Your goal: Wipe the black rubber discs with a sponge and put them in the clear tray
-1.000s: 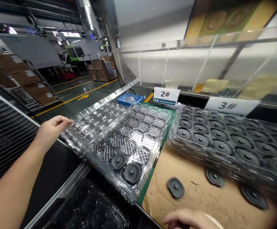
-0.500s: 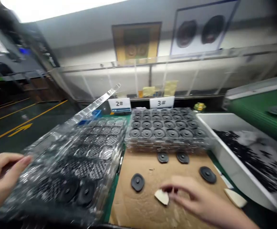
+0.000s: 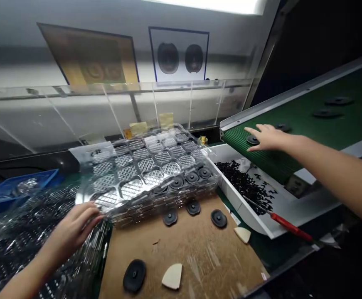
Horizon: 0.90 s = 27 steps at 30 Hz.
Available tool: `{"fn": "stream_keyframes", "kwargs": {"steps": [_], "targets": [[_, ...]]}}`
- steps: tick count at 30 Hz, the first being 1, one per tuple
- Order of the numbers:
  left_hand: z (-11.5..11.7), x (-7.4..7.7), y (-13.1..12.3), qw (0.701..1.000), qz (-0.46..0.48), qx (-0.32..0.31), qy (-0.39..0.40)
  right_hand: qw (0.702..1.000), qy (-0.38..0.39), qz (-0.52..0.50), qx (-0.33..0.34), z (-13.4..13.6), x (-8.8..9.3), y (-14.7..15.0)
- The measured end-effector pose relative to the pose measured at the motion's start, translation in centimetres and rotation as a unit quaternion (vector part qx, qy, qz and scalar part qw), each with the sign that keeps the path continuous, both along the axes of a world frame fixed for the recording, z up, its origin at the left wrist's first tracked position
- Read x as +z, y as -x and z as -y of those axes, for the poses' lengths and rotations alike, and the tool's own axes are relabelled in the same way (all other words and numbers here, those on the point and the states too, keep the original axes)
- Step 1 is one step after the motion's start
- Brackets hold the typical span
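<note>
At the lower left, my left hand [image 3: 82,222] is closed on the near corner of a clear plastic tray [image 3: 131,189] with ribbed pockets. This tray lies tilted across a stack of trays [image 3: 168,203], whose front pockets show round black parts. My right hand [image 3: 269,138] is over the green conveyor belt [image 3: 305,124], fingers spread. Beneath its fingertips is a black disc [image 3: 253,140], with another black disc [image 3: 283,127] just behind the hand. I cannot tell whether the fingers touch the first disc. Several black discs, including an oval disc [image 3: 134,275], lie on the cardboard [image 3: 156,249].
A cream wedge-shaped piece [image 3: 172,276] lies on the cardboard, another wedge [image 3: 242,234] at its right edge. A white bin [image 3: 240,205] holds small black scraps and a red-handled screwdriver [image 3: 289,226]. More clear trays [image 3: 18,232] and a blue bin [image 3: 0,195] are left.
My right hand has let go of the cream wedge and moved up right to the conveyor. My left hand now holds a clear tray, which covers much of the stack. The view has turned right.
</note>
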<state>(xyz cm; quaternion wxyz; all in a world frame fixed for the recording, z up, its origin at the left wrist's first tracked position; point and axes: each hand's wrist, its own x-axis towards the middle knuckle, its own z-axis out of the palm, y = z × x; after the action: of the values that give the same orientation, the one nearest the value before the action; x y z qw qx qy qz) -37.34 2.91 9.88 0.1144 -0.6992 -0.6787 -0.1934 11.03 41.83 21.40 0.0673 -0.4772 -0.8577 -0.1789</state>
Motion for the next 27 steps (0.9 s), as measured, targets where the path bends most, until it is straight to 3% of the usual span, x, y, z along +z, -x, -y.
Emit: {"fn": "stream_keyframes", "kwargs": {"steps": [3,6,14,21,27], "targets": [[-3.6,-1.7,-0.4,0.997,0.016,-0.018,0.079,0.996,0.064,0.053,-0.029,-1.9,-1.7,-0.2],[-5.2,-2.4,-0.2,0.992,0.025,-0.017,0.121,0.991,0.097,0.082,-0.038,-3.1,-2.0,-0.4],[-5.6,-2.9,1.7,0.988,0.008,0.024,0.154,0.981,0.159,0.108,-0.023,-5.8,-0.5,-0.7],[-5.9,-4.6,3.2,0.984,-0.04,0.014,0.172,0.986,0.13,0.102,-0.01,-5.0,-0.2,-0.8],[-5.9,-5.9,3.1,0.987,-0.059,0.012,0.149,0.988,0.077,0.074,-0.107,-6.8,3.3,-2.5]]}}
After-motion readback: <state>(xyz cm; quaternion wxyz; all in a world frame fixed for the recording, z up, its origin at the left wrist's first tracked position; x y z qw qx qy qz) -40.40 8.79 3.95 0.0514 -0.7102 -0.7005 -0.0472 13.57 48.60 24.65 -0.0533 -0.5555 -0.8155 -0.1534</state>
